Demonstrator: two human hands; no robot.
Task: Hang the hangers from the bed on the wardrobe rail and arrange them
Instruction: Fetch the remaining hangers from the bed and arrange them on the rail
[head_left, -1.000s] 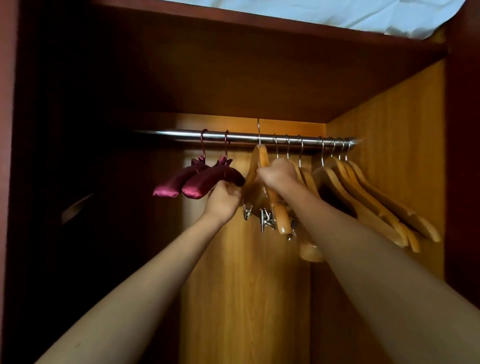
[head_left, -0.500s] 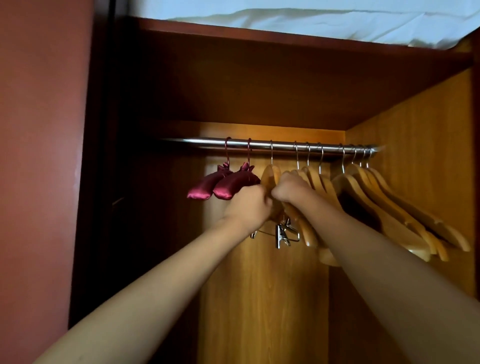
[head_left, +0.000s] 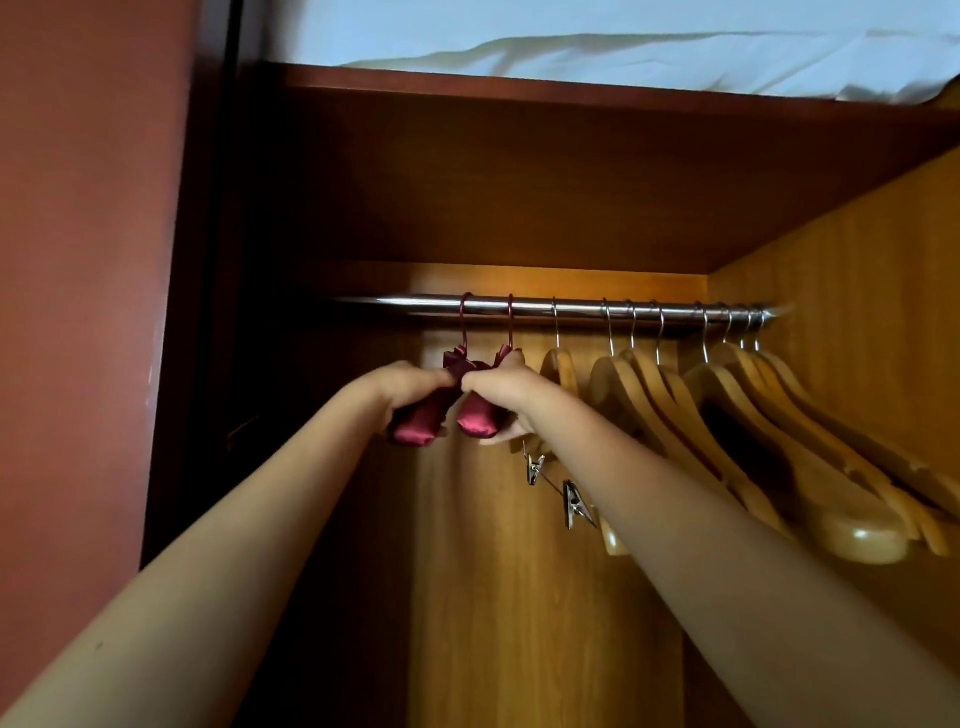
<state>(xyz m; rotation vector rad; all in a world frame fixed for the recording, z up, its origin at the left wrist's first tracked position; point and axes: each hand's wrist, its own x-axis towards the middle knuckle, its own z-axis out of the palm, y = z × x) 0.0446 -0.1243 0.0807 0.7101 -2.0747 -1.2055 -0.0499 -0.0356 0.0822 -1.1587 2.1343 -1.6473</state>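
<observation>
At the rail (head_left: 571, 307), left hand (head_left: 410, 387), right hand (head_left: 509, 388) — shifted onto satin hangers (head_left: 475, 422)

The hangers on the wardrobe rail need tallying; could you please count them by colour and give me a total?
burgundy padded hangers: 2, one gripped by the left hand, one by the right hand
wooden hangers: 8, counted by their metal hooks on the rail
Total: 10
</observation>
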